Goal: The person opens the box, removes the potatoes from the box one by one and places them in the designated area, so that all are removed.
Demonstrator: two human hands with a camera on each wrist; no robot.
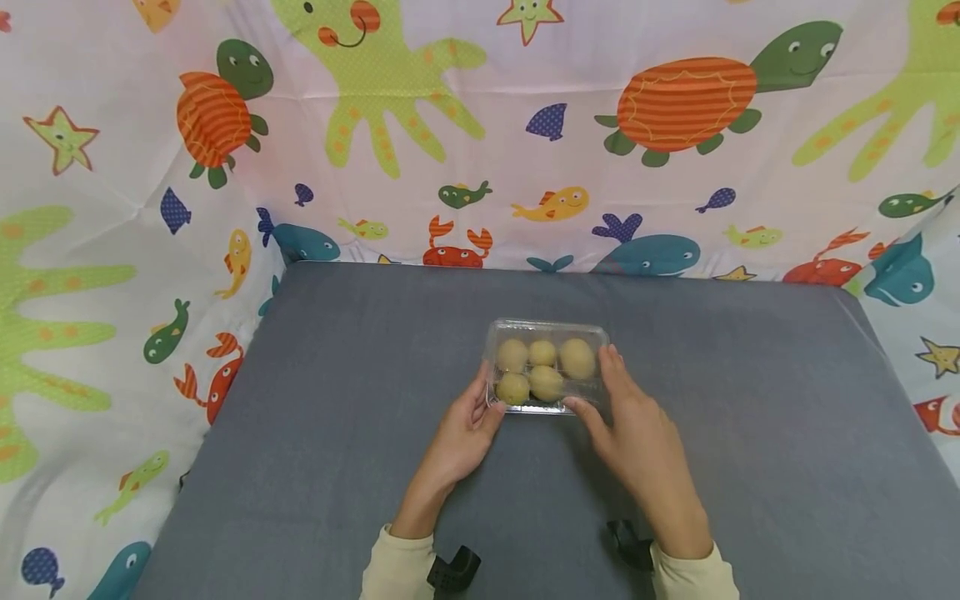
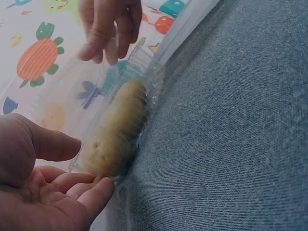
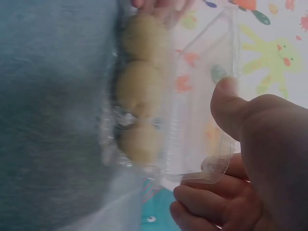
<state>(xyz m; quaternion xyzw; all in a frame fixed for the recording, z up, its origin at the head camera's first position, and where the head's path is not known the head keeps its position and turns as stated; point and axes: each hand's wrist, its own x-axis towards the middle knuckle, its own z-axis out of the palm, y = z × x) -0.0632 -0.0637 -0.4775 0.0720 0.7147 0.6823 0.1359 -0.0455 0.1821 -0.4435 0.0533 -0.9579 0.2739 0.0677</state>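
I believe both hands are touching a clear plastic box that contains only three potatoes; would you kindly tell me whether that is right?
Not quite: the head view shows five potatoes, not three, in the clear plastic box. The left hand and right hand are indeed both touching it.

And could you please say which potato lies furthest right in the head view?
The far row's rightmost potato in the clear box, beside the right hand; it looks largest, and the other visible ones lie left.
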